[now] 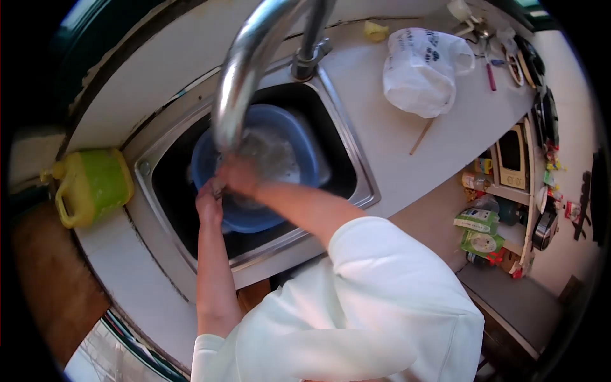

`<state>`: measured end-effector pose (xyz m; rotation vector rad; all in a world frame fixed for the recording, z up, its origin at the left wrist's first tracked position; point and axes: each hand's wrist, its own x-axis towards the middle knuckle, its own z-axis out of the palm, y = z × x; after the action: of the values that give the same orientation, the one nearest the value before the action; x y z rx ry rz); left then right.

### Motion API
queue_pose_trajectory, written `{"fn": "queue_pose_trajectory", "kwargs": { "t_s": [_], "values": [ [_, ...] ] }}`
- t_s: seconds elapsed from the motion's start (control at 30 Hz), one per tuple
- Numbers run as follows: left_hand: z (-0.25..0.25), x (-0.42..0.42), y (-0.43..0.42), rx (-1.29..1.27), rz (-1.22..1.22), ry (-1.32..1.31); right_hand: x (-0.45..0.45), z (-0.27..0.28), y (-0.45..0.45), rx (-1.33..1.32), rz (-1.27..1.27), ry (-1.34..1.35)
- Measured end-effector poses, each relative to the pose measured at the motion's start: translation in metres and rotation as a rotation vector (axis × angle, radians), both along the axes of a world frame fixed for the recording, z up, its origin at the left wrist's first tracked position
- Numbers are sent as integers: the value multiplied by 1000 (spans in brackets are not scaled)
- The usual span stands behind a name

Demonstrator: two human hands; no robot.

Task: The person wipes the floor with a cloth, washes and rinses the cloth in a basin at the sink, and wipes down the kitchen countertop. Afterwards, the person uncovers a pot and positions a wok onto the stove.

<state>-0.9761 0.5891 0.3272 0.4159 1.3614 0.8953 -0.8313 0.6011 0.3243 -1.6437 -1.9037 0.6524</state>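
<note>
A blue basin [307, 153] sits in the metal-rimmed sink [365, 184], with cloudy, foamy water [273, 153] inside. Over the basin's left part, right below the mouth of the curved faucet [238, 83], both hands are close together. My left hand [209, 202] is at the basin's left edge, its fingers curled around something small that I cannot make out. My right hand [237, 176] is blurred by motion and touches or nearly touches the left one; its fingers cannot be told apart.
A yellow-green jug [95, 188] stands left of the sink. On the counter [356, 108] to the right are a white plastic bag [420, 73], a thin stick [422, 136], a yellow piece [375, 31] and utensils [490, 75]. Shelves [512, 191] hold packages farther right.
</note>
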Motion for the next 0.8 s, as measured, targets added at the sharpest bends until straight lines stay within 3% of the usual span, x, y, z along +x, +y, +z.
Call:
{"fn": "queue_pose_trajectory", "kwargs": {
  "t_s": [0.07, 0.13, 0.2, 0.3, 0.4, 0.47, 0.6, 0.67, 0.73, 0.8],
  "values": [
    [17, -2, -10, 125, -90, 320, 34, -15, 19, -62, 95, -292],
    [25, -14, -21, 412, -184, 915, 51, -37, 16, 37, -176, -259],
    [33, -18, -34, 492, -262, 1421, 56, -72, -10, -186, -40, -128],
    [6, -29, -44, 126, -423, 1033, 38, -24, -25, -184, 227, -41],
    [22, -22, -48, 37, -435, 956, 4, -11, 20, 332, 648, -60],
    [18, -27, -47, 57, -480, 996, -21, -6, 61, 483, 704, -21],
    [24, -31, -46, 18, -513, 930, 31, 1, 118, 544, 662, -273],
    [17, -34, -48, 28, -491, 902, 90, 24, 108, 538, 749, -493],
    [14, -37, -49, 25, -473, 872, 147, 17, 77, 395, 599, -574],
    [13, -36, -46, -1, -506, 842, 171, 49, 26, 77, 703, -939]
  ]
}}
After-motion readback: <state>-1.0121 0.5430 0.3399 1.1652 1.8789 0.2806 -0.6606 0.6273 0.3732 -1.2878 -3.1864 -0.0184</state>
